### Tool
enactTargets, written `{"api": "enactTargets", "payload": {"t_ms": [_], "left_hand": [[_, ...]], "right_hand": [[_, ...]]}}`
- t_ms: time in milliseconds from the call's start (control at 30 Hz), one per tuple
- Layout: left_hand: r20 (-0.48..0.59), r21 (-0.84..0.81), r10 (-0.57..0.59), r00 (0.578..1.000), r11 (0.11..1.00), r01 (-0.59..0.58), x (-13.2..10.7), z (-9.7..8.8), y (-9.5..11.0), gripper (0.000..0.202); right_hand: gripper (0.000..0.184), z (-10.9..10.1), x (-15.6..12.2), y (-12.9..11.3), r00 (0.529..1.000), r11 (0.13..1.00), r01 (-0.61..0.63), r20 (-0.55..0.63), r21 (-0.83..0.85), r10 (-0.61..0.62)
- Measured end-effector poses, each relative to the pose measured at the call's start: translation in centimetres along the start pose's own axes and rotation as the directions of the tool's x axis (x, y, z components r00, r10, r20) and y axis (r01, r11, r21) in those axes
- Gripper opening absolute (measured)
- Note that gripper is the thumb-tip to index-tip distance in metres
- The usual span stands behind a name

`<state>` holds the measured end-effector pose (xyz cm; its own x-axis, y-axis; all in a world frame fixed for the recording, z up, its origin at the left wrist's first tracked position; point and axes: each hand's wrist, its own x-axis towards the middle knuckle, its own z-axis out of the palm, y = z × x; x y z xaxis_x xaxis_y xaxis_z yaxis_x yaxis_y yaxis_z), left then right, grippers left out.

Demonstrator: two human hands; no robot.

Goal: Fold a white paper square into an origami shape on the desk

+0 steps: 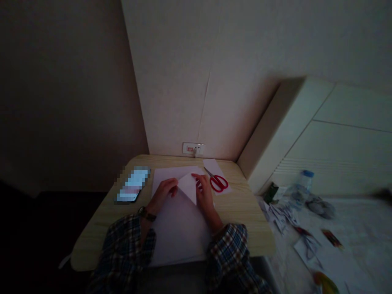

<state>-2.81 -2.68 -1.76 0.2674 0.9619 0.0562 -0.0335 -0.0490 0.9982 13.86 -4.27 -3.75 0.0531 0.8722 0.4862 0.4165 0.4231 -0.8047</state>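
Left grip (pixel 163 192) and right grip (pixel 204 196) both pinch the folded paper (pixel 188 187) near the counter's (pixel 241 204) far edge; uneven tension could skew it, or a rightward swing could knock the scissors (pixel 219 183).

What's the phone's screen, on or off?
On: the phone's screen glows pale blue, far brighter than the table around it.
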Motion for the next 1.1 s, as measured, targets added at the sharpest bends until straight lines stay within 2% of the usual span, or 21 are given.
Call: {"api": "enactTargets", "payload": {"t_ms": [200, 300, 333, 467, 567, 733, 900, 1100], "left_hand": [[0.081, -0.030, 0.009, 0.997, 1.000, -0.006, -0.3, 0.2, 0.1, 0.029], [0.045, -0.023, 0.065, 0.997, 0.998, -0.064, -0.3, 0.3, 0.6, 0.029], [0.020, -0.029, 0.078, 0.997, 0.997, -0.078, -0.3, 0.3, 0.7, 0.027], [-0.080, -0.046, 0.092, 0.993, 0.994, -0.095, 0.1, 0.3, 0.6, 0.028], [-0.084, -0.015, 0.070, 0.994, 0.997, -0.072, 0.5, 0.3, 0.1, 0.033], [-0.107, 0.042, 0.075, 0.991, 0.997, -0.071, 0.7, 0.3, 0.0, 0.027], [-0.140, 0.144, 0.147, 0.979, 0.981, -0.126, 0.2, 0.2, 0.8, 0.026], [-0.224, 0.132, 0.176, 0.959, 0.980, -0.149, 0.1, 0.1, 0.8, 0.025]], "right_hand": [[0.035, -0.4, 0.1, -0.2, 0.995, 0.997, 0.045, -0.084, -0.055, -0.050], [0.016, -0.5, 0.2, -0.3, 0.987, 0.999, 0.011, -0.159, -0.033, -0.016], [0.015, -0.5, 0.2, -0.3, 0.985, 1.000, -0.007, -0.170, -0.023, 0.003], [0.030, -0.4, 0.3, -0.2, 0.987, 0.989, -0.143, -0.072, 0.028, 0.145], [0.033, -0.4, 0.3, -0.2, 0.974, 0.972, -0.224, -0.019, 0.063, 0.226], [0.036, -0.2, 0.4, -0.3, 0.974, 0.974, -0.223, 0.052, 0.041, 0.221], [0.035, 0.3, 0.2, -0.1, 0.966, 0.969, -0.240, 0.114, 0.059, 0.232], [0.034, 0.4, 0.1, -0.2, 0.968, 0.977, -0.211, 0.146, 0.028, 0.205]]}}
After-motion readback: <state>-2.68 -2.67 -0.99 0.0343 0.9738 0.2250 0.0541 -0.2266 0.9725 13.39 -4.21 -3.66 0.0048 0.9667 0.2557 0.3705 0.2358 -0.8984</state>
